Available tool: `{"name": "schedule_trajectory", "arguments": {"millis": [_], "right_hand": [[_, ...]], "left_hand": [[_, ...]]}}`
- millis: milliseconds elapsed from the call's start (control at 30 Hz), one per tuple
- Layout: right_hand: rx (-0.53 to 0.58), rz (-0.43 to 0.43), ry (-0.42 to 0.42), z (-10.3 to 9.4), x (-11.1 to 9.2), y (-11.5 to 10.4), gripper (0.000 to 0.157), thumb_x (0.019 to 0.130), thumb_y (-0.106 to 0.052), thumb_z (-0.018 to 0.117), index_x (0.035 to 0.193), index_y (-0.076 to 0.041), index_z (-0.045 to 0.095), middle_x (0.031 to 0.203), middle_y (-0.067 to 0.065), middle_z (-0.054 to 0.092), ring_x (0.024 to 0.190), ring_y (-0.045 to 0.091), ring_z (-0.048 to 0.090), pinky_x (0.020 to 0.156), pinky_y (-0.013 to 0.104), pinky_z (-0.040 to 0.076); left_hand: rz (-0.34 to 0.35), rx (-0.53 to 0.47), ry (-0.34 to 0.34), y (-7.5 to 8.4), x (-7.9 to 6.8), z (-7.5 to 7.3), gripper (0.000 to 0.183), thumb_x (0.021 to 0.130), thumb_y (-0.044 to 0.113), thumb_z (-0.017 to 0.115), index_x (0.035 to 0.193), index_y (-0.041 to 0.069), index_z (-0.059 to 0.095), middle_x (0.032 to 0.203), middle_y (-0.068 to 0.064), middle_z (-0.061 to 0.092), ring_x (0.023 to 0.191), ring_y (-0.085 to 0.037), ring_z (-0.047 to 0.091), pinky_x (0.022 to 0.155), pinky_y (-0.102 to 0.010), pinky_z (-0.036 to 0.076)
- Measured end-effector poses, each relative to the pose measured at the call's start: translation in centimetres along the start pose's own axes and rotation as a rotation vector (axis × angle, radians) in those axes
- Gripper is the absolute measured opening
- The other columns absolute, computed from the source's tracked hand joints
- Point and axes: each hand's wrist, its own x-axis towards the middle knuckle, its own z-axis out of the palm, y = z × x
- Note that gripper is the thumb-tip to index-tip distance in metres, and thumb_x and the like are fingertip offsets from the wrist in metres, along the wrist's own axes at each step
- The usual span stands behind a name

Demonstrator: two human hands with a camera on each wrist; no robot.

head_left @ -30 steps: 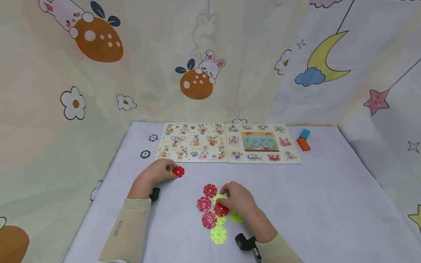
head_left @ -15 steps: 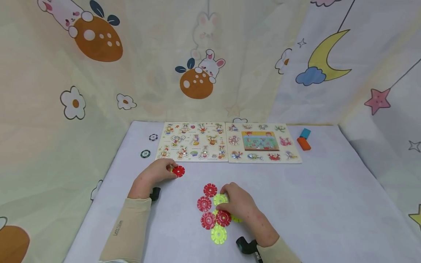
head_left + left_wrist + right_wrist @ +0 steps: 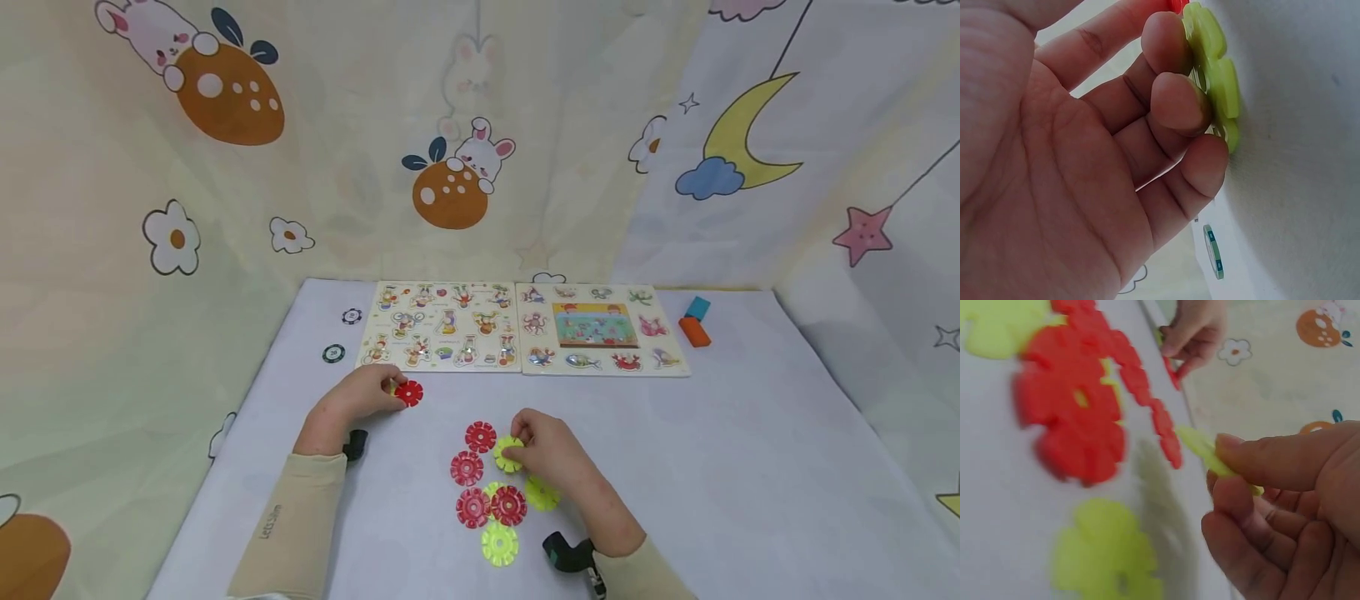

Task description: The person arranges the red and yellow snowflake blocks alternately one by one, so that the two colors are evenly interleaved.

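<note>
In the head view, my left hand (image 3: 360, 393) holds a red snowflake disc (image 3: 411, 393) low over the table. A yellow-green snowflake disc (image 3: 1216, 75) lies under its fingertips in the left wrist view; whether the two discs are joined is hidden. My right hand (image 3: 558, 457) pinches another yellow-green snowflake disc (image 3: 510, 454) between thumb and index finger. The right wrist view has this pinched disc (image 3: 1200, 450) edge-on, above the table. Close by lie several red discs (image 3: 467, 468), one (image 3: 508, 505) overlapping a partly hidden yellow-green disc (image 3: 492, 490).
More yellow-green discs (image 3: 499, 544) lie toward me. Two picture puzzle boards (image 3: 438, 325) stretch along the table's back. Two round chips (image 3: 333, 354) are at the left, and a blue block (image 3: 697, 308) and an orange block (image 3: 694, 332) at the right.
My right hand has drawn a red disc toward me and left it on the pile. It now pinches the yellow-green disc, lifted slightly. The left hand has stayed put.
</note>
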Motion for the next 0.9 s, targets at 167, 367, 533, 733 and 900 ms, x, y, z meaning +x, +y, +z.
{"name": "schedule_trajectory", "arguments": {"millis": [167,367,533,733,900], "right_hand": [[0.073,-0.037,0.016,-1.4,1.1,-1.2,0.036,0.085,-0.016,0.070,0.120,-0.020,0.062,0.093,0.003,0.059,0.066,0.018,0.063,0.058,0.030,0.048],[0.038,-0.055,-0.039,-1.0,3.4,-3.2,0.048,0.084,-0.014,0.071,0.131,-0.017,0.057,0.102,0.002,0.059,0.077,0.019,0.058,0.062,0.030,0.049],[-0.021,-0.063,-0.051,1.3,6.3,-4.6,0.053,0.083,-0.014,0.072,0.133,-0.017,0.055,0.117,0.002,0.058,0.091,0.018,0.053,0.075,0.031,0.050],[-0.060,-0.115,-0.016,4.4,8.9,-5.3,0.054,0.082,-0.014,0.073,0.133,-0.009,0.054,0.124,0.006,0.058,0.094,0.016,0.053,0.085,0.032,0.047],[-0.169,-0.128,0.002,6.1,9.8,-5.8,0.059,0.080,-0.017,0.076,0.134,-0.008,0.053,0.127,0.011,0.051,0.097,0.018,0.051,0.085,0.032,0.047]], "left_hand": [[-0.008,0.002,0.006,-0.2,-0.1,-0.1,0.029,0.076,0.023,0.078,0.102,0.017,0.066,0.081,-0.005,0.054,0.077,-0.021,0.050,0.062,-0.034,0.040],[0.006,-0.012,-0.003,-0.2,0.1,-0.1,0.027,0.077,0.018,0.078,0.100,0.016,0.065,0.077,-0.006,0.052,0.073,-0.021,0.049,0.061,-0.033,0.038],[0.005,-0.018,0.003,-0.1,0.2,-0.2,0.027,0.077,0.017,0.077,0.101,0.017,0.065,0.077,-0.006,0.053,0.071,-0.020,0.049,0.060,-0.033,0.039],[0.007,-0.014,0.000,0.1,0.2,-0.1,0.028,0.077,0.017,0.077,0.101,0.016,0.065,0.076,-0.006,0.053,0.069,-0.020,0.050,0.059,-0.032,0.039],[-0.012,-0.006,0.001,0.1,-0.3,-0.1,0.028,0.076,0.018,0.078,0.102,0.018,0.065,0.076,-0.006,0.054,0.070,-0.020,0.050,0.060,-0.032,0.040]]}}
